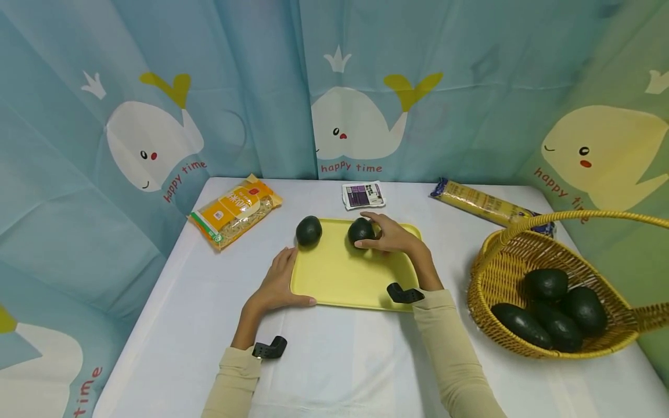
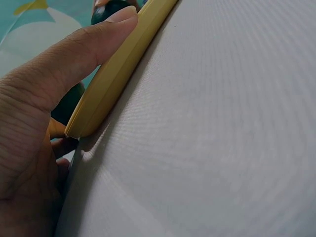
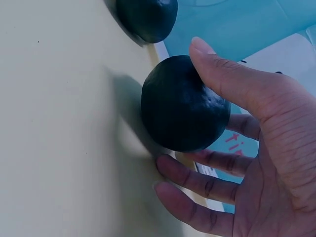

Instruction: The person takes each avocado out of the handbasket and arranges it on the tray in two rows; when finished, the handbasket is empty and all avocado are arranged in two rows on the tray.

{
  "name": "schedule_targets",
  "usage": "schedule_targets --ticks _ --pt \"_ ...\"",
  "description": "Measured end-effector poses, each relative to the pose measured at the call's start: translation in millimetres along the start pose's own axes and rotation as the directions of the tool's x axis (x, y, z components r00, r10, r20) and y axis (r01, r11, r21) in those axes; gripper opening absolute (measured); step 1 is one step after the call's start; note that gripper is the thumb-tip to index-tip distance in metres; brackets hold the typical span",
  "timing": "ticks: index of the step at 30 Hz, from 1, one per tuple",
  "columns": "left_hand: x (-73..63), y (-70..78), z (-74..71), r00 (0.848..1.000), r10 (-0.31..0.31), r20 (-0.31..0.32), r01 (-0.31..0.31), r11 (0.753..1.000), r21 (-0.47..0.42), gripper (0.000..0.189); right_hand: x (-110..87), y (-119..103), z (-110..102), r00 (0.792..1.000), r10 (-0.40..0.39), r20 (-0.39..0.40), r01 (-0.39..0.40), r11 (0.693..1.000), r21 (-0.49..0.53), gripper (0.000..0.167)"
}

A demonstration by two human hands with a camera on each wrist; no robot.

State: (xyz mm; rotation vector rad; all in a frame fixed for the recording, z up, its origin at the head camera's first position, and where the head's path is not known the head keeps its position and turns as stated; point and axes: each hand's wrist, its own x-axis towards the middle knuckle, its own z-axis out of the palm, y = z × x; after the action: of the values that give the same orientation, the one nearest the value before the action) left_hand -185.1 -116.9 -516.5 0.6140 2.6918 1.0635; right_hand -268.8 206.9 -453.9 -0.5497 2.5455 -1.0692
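A yellow tray (image 1: 345, 278) lies on the white table. My left hand (image 1: 277, 281) holds its near left corner, with the thumb along the near edge and the fingers at the left side; the left wrist view shows the thumb (image 2: 89, 47) against the tray's wall. At the tray's far edge my right hand (image 1: 392, 235) grips a dark green avocado (image 1: 360, 231) between thumb and fingers. Seen from the right wrist, this avocado (image 3: 180, 108) is round and glossy. Another avocado (image 1: 309, 231) sits in the tray's far left corner, apart from both hands.
To the right stands a yellow wicker basket (image 1: 483, 290) with a tall handle, holding several avocados (image 1: 546, 284). Behind the tray are an orange food packet (image 1: 235, 212), a small white and purple packet (image 1: 363, 195) and a long yellow packet (image 1: 486, 203). A whale-print curtain (image 1: 272, 87) surrounds the table.
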Motion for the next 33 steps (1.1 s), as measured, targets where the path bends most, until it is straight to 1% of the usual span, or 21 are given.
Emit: schedule_targets --ticks 4,10,13,15,17,20,23,27,29,33 --pt "0.1 -2.7 1.7 1.0 0.002 0.003 -0.002 1.0 0.012 0.134 -2.5 0.1 -0.4 0.999 0.03 0.017 -0.031 0.998 0.047 0.086" --pt "-0.9 -2.6 0.8 1.0 -0.01 0.005 0.01 1.0 0.02 0.133 -7.8 -3.1 -4.6 1.0 0.027 -0.001 -0.027 0.997 0.073 0.084" --pt "-1.3 -1.5 -0.1 1.0 -0.017 0.012 0.017 1.0 0.019 0.133 -10.7 -4.4 -8.2 0.999 0.037 -0.016 -0.036 0.997 0.071 0.082" --pt "-1.8 -1.3 -0.6 1.0 -0.021 0.017 0.021 1.0 0.021 0.133 -13.0 -5.5 -11.5 0.999 0.033 -0.031 -0.031 0.999 0.042 0.081" --pt "-2.4 -1.1 -0.9 0.999 -0.025 0.02 0.025 0.999 0.02 0.134 -15.9 -8.5 -15.5 0.998 0.019 -0.056 -0.019 1.0 -0.003 0.08" --pt "-2.9 -1.9 -0.5 1.0 -0.024 0.018 0.024 1.0 0.017 0.134 -22.0 -14.2 -22.2 0.995 -0.022 -0.095 0.016 0.998 -0.058 0.078" --pt "-2.4 -3.2 0.9 1.0 -0.022 0.016 0.022 1.0 0.018 0.134 -30.6 -22.6 -29.1 0.989 -0.071 -0.13 0.06 0.995 -0.084 0.073" --pt "-0.3 -3.4 2.4 1.0 -0.021 0.012 0.021 1.0 0.022 0.134 -43.6 -35.2 -38.6 0.977 -0.138 -0.163 0.125 0.988 -0.09 0.062" --pt "0.4 -2.6 2.0 1.0 -0.02 0.009 0.02 1.0 0.024 0.134 -50.5 -41.3 -42.8 0.972 -0.164 -0.168 0.154 0.986 -0.068 0.058" --pt "1.1 -1.1 0.0 1.0 -0.013 0.005 0.013 1.0 0.024 0.134 -64.4 -51.9 -49.9 0.97 -0.182 -0.16 0.181 0.983 -0.02 0.054"
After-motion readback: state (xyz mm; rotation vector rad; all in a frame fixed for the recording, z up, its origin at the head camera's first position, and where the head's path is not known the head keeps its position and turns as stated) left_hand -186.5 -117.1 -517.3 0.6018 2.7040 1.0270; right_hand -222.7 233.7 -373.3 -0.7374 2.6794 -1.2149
